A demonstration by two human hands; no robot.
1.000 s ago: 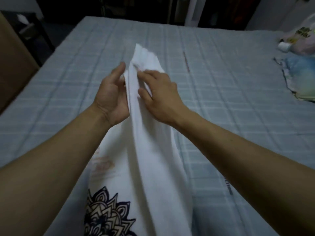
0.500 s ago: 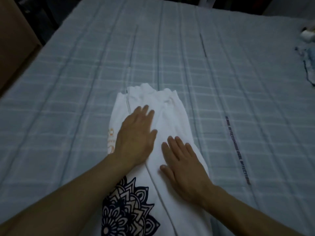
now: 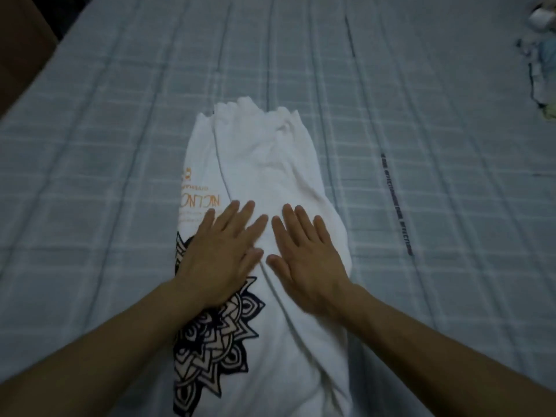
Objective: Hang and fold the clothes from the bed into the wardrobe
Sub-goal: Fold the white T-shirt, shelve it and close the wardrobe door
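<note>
A white T-shirt (image 3: pixel 264 164) with a dark mandala print and orange lettering lies lengthwise on the bed, folded into a long narrow strip. My left hand (image 3: pixel 222 254) lies flat on its left half, over the top of the print, fingers straight. Beside it, my right hand (image 3: pixel 304 257) presses flat on the right half. The two hands sit close together, thumbs nearly touching, on either side of the fold line down the middle.
The bed (image 3: pixel 421 115) has a grey-blue checked cover. More clothes (image 3: pixel 541 73) lie in a heap at the far right edge. A brown wooden piece of furniture (image 3: pixel 21 40) stands at the upper left beside the bed.
The shirt was held up in both hands, then laid down on the bed. Since then both flat hands have slid down the shirt toward me, and the right hand has drawn level with the left.
</note>
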